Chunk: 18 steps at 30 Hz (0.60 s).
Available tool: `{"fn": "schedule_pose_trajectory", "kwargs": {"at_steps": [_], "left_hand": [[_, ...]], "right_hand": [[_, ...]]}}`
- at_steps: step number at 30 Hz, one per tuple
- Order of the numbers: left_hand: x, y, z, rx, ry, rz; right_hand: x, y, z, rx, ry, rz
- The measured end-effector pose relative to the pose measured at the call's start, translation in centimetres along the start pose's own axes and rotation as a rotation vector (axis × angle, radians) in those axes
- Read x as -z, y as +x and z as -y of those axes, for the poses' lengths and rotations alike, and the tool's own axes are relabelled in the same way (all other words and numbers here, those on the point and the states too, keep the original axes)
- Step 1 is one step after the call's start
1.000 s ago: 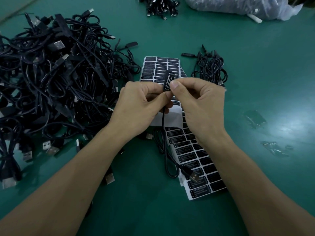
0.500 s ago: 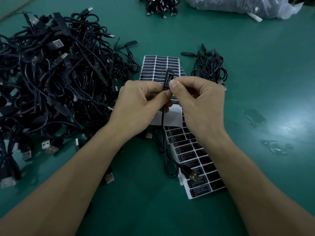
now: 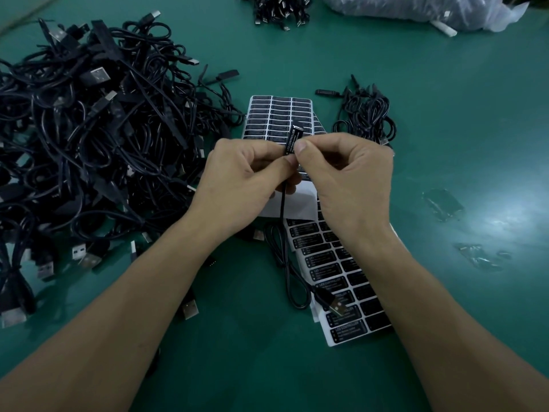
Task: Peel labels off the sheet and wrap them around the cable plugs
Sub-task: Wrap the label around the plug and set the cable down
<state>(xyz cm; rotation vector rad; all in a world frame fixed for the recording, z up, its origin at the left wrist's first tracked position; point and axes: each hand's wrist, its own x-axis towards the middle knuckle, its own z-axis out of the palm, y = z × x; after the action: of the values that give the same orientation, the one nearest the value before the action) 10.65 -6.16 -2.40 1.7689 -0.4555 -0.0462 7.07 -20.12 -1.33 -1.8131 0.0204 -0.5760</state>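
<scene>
Green covering is seen over the whole table point(image 3: 445, 114), and near its middle a slim black plug point(image 3: 297, 128) is held upright between two bare hands. The plug is pinched low down by the thumb and curled fingers of the left hand point(image 3: 237, 185), while the thumb and forefinger of the right hand point(image 3: 350, 179) are closed on its side just above, so that both hands are clamped on it and their thumbs touch. A black label point(image 3: 290, 143) with white print is seen along the plug's near face; whether its edges are fully pressed down cannot be told. From the plug a thin black cable point(image 3: 282, 227) hangs to the table, where it is looped, and its metal connector point(image 3: 334, 306) is laid on the near sheet point(image 3: 350, 281) of black labels, which is stretched toward the near edge. A far sheet point(image 3: 276, 117) is spread just behind the hands and partly hidden by them. A large tangled pile of cables point(image 3: 89, 144) is heaped along the left edge. A small bundle point(image 3: 368, 114) is placed just right of the far sheet. Another bundle point(image 3: 279, 10) is set at the far edge, and a plastic bag point(image 3: 416, 10) is found at the far right corner. Clear scraps point(image 3: 442, 203) are scattered toward the right edge.
</scene>
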Motion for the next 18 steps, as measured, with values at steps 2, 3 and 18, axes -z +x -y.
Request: {"fn": "schedule_pose_trajectory", "kwargs": {"at_steps": [2, 3, 18], "left_hand": [[0.07, 0.01, 0.00, 0.010, -0.003, 0.002], [0.09, 0.01, 0.00, 0.013, -0.005, 0.002], [0.05, -0.12, -0.12, 0.002, -0.053, -0.020]], "right_hand": [[-0.03, 0.01, 0.04, -0.007, 0.007, -0.002], [-0.04, 0.00, 0.06, -0.010, 0.009, -0.004], [-0.29, -0.27, 0.10, -0.012, -0.022, -0.045]]}}
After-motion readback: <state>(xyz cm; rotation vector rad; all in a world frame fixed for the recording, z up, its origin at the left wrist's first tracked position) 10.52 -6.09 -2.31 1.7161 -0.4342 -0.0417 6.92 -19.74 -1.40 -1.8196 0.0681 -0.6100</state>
